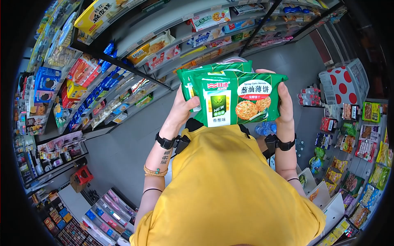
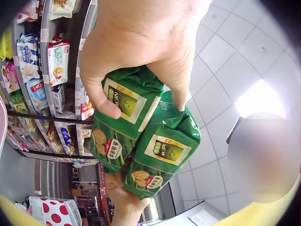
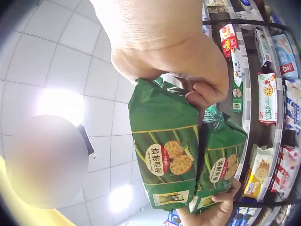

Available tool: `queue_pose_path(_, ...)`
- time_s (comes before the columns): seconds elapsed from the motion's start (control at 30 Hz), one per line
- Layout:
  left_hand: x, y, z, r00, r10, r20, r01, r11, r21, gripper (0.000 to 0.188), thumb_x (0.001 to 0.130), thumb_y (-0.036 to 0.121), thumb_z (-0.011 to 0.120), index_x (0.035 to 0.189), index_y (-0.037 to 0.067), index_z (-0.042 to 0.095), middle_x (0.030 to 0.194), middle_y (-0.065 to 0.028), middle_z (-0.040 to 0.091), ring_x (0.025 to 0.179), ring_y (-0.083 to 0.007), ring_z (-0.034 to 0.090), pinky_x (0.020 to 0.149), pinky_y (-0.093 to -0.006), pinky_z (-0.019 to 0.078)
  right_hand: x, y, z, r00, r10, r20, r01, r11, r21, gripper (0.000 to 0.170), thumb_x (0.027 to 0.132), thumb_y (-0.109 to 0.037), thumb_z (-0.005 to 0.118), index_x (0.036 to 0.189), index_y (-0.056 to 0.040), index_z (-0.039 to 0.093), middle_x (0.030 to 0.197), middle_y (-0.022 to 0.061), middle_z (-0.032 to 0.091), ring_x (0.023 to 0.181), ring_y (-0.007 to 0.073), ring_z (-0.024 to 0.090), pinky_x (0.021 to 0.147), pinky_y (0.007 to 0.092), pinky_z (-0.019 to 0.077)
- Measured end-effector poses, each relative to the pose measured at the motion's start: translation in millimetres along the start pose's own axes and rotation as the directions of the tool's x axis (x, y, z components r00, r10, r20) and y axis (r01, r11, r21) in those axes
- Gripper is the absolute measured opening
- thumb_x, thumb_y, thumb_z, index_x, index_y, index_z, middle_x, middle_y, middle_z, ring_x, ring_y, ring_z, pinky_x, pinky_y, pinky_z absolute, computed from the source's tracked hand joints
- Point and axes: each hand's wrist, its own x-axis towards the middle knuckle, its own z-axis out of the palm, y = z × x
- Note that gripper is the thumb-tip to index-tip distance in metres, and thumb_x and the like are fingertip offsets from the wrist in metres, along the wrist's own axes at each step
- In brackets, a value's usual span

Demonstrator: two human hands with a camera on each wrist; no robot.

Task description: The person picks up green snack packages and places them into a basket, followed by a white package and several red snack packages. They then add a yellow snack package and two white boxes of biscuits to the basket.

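Observation:
Two green biscuit packs, the front one overlapping the rear one, are held up before the chest in the head view. The left hand grips their left ends, its thumb across the rear pack. Round the right ends curl the fingers of the right hand. The left wrist view shows the left hand pinching both packs, one pack beside the other. From the right wrist view, the right hand holds the crimped ends of the larger-looking pack and its neighbour.
Shelves of packaged snacks stand ahead and to the left. Hanging snack bags line the right side. A box with red dots stands at the right, near bottled drinks. Grey floor shows between the shelves.

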Motion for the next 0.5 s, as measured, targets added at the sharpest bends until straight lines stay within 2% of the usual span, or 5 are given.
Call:
queue_pose_path(0.13,1.6,3.8,3.4,0.999,-0.026,-0.026,0.027,0.999,0.027,0.089,0.078,0.040,0.086,0.143,0.002,0.039,0.133,-0.0086,0.059,0.122,-0.0175,0.057,0.104,-0.0345,0.0460,4.1,3.5,-4.6,1.000,0.021,-0.013,-0.021,1.000,0.018,0.067,0.104,-0.050,0.042,0.140,0.0063,0.043,0.127,0.0174,0.062,0.113,0.0218,0.065,0.099,0.0352,0.0519)
queue_pose_path(0.23,3.3,4.1,5.3,0.998,-0.045,-0.047,0.046,0.998,0.032,0.086,0.080,0.039,0.084,0.143,0.001,0.039,0.132,-0.0082,0.059,0.122,-0.0175,0.057,0.104,-0.0342,0.0457,6.6,11.9,-13.5,0.996,0.049,-0.079,-0.040,0.994,0.104,0.060,0.105,-0.045,0.045,0.138,0.0055,0.047,0.129,0.0160,0.061,0.117,0.0215,0.062,0.103,0.0343,0.0481)
queue_pose_path(0.27,4.4,2.4,3.8,0.999,-0.028,-0.022,0.028,0.999,0.032,0.082,0.084,0.037,0.081,0.144,0.002,0.038,0.131,-0.0080,0.059,0.121,-0.0173,0.057,0.103,-0.0341,0.0456,7.5,14.3,-15.9,0.991,0.079,-0.106,-0.063,0.987,0.148,0.059,0.105,-0.044,0.044,0.138,0.0049,0.048,0.130,0.0158,0.061,0.117,0.0216,0.062,0.103,0.0349,0.0479)
queue_pose_path(0.33,5.8,5.2,11.0,0.998,-0.009,-0.060,0.011,0.999,0.031,0.080,0.086,0.036,0.080,0.145,0.003,0.036,0.131,-0.0079,0.059,0.120,-0.0170,0.057,0.103,-0.0340,0.0453,10.9,18.7,-20.2,0.977,0.145,-0.154,-0.106,0.966,0.235,0.056,0.106,-0.043,0.044,0.137,0.0038,0.049,0.131,0.0153,0.061,0.119,0.0219,0.062,0.104,0.0360,0.0476)
queue_pose_path(0.5,6.2,21.3,29.2,0.987,-0.013,-0.158,0.032,0.992,0.119,0.070,0.090,0.027,0.077,0.143,0.003,0.037,0.129,-0.0076,0.059,0.118,-0.0158,0.057,0.102,-0.0335,0.0459,17.5,30.4,-32.6,0.964,0.219,-0.153,-0.162,0.935,0.314,0.051,0.107,-0.041,0.042,0.134,0.0010,0.053,0.132,0.0146,0.061,0.120,0.0228,0.061,0.105,0.0379,0.0483)
